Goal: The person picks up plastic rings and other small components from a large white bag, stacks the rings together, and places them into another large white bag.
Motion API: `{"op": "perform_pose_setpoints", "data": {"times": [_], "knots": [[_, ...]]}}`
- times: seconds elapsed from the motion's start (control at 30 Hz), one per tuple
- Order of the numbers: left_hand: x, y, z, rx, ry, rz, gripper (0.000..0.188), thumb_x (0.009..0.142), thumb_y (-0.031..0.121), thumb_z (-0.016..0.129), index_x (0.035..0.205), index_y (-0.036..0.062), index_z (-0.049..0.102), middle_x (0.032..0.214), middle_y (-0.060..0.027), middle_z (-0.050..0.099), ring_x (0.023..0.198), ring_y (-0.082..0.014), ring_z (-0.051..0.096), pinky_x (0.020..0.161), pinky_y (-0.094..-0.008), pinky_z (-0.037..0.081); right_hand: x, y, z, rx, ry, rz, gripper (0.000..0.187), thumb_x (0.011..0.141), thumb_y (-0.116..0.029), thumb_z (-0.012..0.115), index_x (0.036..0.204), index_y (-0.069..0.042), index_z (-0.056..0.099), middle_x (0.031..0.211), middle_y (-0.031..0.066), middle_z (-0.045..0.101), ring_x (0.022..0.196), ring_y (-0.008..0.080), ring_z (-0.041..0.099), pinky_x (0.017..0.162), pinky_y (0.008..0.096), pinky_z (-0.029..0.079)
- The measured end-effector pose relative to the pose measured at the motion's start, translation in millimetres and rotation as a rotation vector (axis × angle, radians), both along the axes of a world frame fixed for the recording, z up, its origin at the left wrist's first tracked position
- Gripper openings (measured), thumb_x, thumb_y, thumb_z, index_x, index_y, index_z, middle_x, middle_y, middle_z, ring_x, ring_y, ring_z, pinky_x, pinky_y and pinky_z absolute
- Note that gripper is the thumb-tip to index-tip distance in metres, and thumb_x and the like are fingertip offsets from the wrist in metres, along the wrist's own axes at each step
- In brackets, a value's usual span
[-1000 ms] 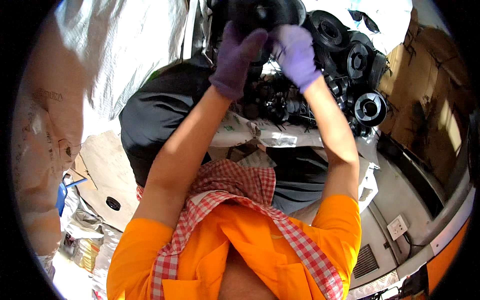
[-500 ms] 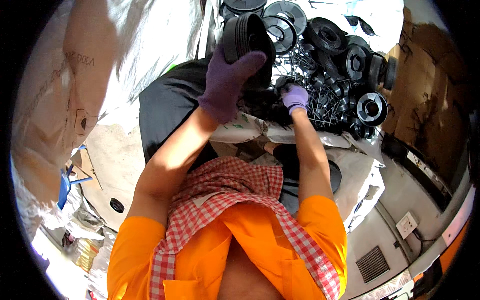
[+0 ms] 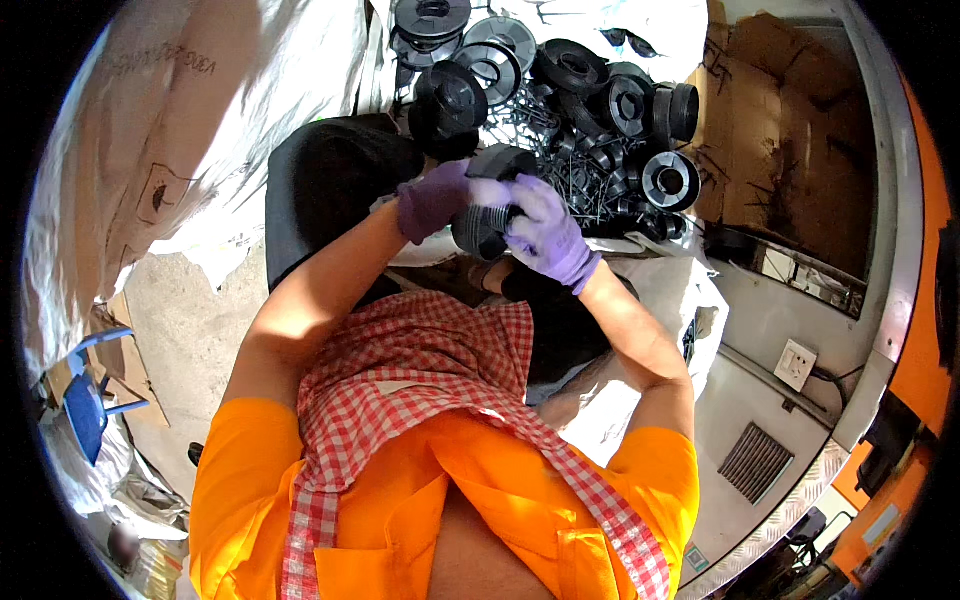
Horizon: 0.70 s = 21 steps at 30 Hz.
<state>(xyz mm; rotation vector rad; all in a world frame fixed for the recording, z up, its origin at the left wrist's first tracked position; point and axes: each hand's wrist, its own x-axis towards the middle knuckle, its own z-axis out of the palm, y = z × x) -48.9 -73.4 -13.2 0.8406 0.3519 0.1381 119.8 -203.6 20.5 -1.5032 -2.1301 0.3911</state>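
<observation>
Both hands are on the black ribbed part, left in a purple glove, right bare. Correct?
Not quite: the head view shows the right hand wearing a purple glove too, not bare. The left hand is purple-gloved, and both are on the black ribbed part.

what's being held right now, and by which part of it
A black ribbed round piece, held between both gloved hands: the left hand at its left side, the right hand at its right side. Exact fingertip contact can't be told.

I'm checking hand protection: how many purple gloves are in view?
2: one purple glove on the left hand, at the black ribbed piece; the other glove on the right hand. Others may be hidden.
</observation>
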Motion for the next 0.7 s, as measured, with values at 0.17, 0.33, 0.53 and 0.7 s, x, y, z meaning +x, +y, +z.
{"op": "perform_pose_setpoints", "data": {"times": [0.17, 0.33, 0.53, 0.7], "knots": [[9.2, -13.8, 5.7, 0.362, -0.092, 0.206, 0.047, 0.073, 0.017, 0.070, 0.114, 0.0006, 0.056, 0.094, -0.0051, 0.065, 0.084, -0.0141, 0.062, 0.078, -0.0292, 0.049, -20.9, -1.7, -24.5, -0.137, 0.442, -0.549, 0.025, 0.075, -0.017, 0.074, 0.079, -0.002, 0.055, 0.088, 0.0131, 0.061, 0.079, 0.0240, 0.059, 0.070, 0.0309, 0.048], [1.4, -18.3, 2.6, 0.519, 0.068, 0.340, 0.060, 0.071, 0.019, 0.074, 0.122, -0.0014, 0.049, 0.094, -0.0118, 0.065, 0.084, -0.0142, 0.062, 0.077, -0.0311, 0.050, -13.3, 21.6, -16.4, -0.843, 1.498, -0.857, 0.067, 0.088, -0.044, 0.062, 0.128, 0.002, 0.033, 0.108, 0.0188, 0.055, 0.094, 0.0261, 0.062, 0.087, 0.0324, 0.049], [1.8, -3.8, -2.8, 0.138, -0.054, 0.121, 0.044, 0.076, 0.013, 0.069, 0.116, 0.0031, 0.054, 0.096, -0.0018, 0.063, 0.088, -0.0116, 0.058, 0.080, -0.0268, 0.048, -5.6, 7.5, -16.8, -0.059, -0.007, -0.159, 0.067, 0.069, -0.022, 0.076, 0.129, -0.013, 0.048, 0.130, 0.0271, 0.042, 0.111, 0.0422, 0.052, 0.090, 0.0433, 0.047], [10.2, -14.6, -7.5, 0.466, -0.029, 0.287, 0.054, 0.073, 0.014, 0.071, 0.121, -0.0004, 0.050, 0.092, -0.0052, 0.065, 0.083, -0.0107, 0.060, 0.076, -0.0284, 0.050, -12.0, 9.5, -30.8, -0.271, 0.283, -0.482, 0.057, 0.077, -0.029, 0.073, 0.125, -0.008, 0.050, 0.121, 0.0234, 0.052, 0.102, 0.0349, 0.058, 0.082, 0.0376, 0.050]]}}
